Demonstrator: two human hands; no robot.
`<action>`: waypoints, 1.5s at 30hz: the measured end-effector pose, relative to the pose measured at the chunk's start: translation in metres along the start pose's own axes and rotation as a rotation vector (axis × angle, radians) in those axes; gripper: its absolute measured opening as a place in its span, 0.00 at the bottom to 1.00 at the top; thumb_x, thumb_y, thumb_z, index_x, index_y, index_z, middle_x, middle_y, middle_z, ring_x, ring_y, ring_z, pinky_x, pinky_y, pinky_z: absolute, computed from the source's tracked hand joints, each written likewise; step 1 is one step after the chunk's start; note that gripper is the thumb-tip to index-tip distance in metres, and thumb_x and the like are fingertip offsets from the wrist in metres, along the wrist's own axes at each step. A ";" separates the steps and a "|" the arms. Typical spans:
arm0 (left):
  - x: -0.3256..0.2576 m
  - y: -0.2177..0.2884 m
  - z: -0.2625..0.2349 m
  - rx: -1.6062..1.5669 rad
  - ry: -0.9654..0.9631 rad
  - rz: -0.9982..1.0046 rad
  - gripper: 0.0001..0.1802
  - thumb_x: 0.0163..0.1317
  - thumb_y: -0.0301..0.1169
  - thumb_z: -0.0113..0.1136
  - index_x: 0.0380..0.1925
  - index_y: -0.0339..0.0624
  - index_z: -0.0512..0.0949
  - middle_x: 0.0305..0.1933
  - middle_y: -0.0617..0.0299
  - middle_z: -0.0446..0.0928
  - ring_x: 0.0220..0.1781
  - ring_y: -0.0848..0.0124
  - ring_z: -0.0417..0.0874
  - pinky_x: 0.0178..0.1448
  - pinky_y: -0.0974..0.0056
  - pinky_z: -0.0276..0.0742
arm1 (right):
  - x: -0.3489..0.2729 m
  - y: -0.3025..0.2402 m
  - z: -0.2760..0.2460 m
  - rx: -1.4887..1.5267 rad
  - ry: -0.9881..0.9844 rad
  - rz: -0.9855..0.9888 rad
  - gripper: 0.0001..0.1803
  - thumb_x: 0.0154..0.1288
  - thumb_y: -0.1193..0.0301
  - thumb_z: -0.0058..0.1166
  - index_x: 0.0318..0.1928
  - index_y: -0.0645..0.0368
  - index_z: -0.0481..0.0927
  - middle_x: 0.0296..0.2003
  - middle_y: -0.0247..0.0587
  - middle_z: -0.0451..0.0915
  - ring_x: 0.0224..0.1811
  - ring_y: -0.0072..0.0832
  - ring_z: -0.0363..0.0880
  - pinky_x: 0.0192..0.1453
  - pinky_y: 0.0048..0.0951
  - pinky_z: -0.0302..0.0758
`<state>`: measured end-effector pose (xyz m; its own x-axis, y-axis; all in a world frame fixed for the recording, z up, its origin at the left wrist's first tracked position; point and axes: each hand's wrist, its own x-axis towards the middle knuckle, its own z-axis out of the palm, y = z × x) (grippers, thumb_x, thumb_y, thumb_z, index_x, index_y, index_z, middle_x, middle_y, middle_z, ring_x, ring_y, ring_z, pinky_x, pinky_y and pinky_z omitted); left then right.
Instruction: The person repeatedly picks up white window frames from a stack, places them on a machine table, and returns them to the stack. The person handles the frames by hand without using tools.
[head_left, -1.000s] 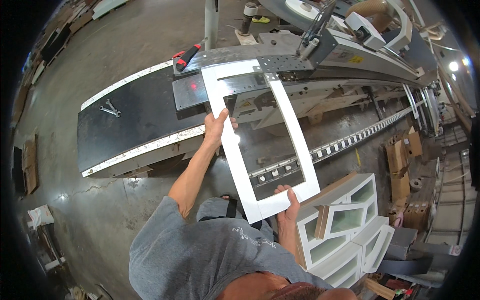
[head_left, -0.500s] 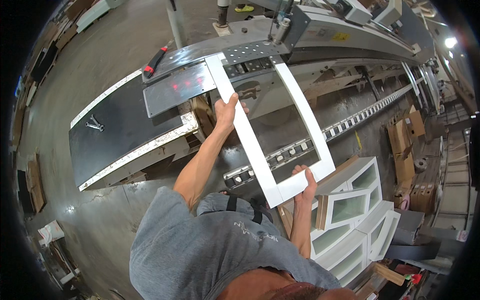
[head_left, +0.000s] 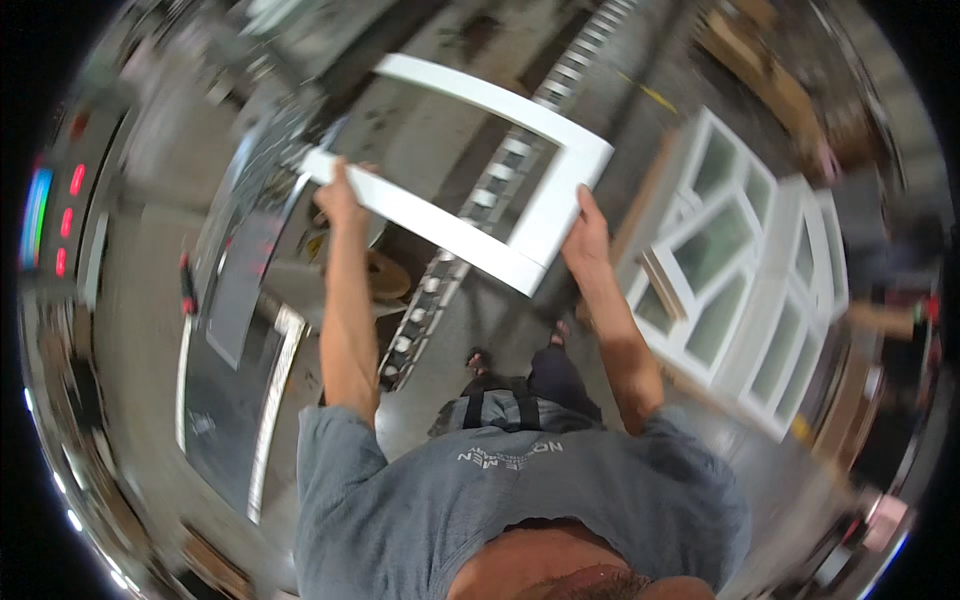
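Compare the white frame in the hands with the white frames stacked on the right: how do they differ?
The held frame is one open rectangle, carried in the air by the left hand and right hand. The stacked frames are divided into several panes and rest in a pile, untouched. Both are white with flat rails.

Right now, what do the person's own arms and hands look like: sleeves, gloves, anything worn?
Both forearms are bare below short grey T-shirt sleeves. The left hand and right hand show no gloves. No watch or wristband is visible, though the picture is blurred. The grey shirt has a small pale print on the chest.
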<state>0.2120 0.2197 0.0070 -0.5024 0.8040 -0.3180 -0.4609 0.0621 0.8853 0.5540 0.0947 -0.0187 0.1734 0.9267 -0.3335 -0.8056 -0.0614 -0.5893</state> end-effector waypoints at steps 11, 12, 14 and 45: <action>-0.246 -0.003 0.033 0.639 -0.303 0.578 0.07 0.68 0.27 0.51 0.31 0.36 0.72 0.27 0.58 0.75 0.24 0.75 0.72 0.29 0.70 0.68 | -0.027 -0.050 -0.382 0.311 0.888 0.059 0.51 0.54 0.49 0.66 0.62 0.77 0.57 0.57 0.64 0.68 0.61 0.49 0.68 0.63 0.48 0.72; -0.267 -0.026 0.025 0.685 -0.411 0.428 0.06 0.68 0.28 0.52 0.33 0.36 0.72 0.28 0.57 0.76 0.24 0.74 0.73 0.29 0.71 0.68 | -0.028 -0.054 -0.409 0.353 0.947 0.028 0.52 0.53 0.49 0.67 0.62 0.78 0.56 0.58 0.66 0.66 0.61 0.50 0.68 0.62 0.49 0.73; -0.303 -0.080 0.005 0.688 -0.495 0.053 0.08 0.68 0.29 0.54 0.35 0.35 0.73 0.31 0.55 0.78 0.24 0.73 0.76 0.28 0.70 0.70 | -0.015 -0.068 -0.447 0.380 1.055 0.000 0.54 0.52 0.49 0.68 0.63 0.77 0.54 0.59 0.68 0.63 0.61 0.52 0.67 0.60 0.52 0.74; -0.374 -0.188 -0.046 0.735 -0.310 -0.300 0.06 0.64 0.25 0.55 0.37 0.32 0.74 0.31 0.53 0.81 0.28 0.67 0.83 0.28 0.67 0.77 | -0.097 -0.053 -0.470 0.534 0.969 -0.410 0.22 0.68 0.64 0.54 0.57 0.63 0.71 0.52 0.47 0.76 0.56 0.40 0.74 0.61 0.42 0.73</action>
<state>0.4524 -0.1201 -0.0563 -0.1621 0.8114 -0.5615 0.1032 0.5799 0.8082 0.8463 -0.1659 -0.3008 0.6471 0.1586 -0.7457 -0.6846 0.5514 -0.4768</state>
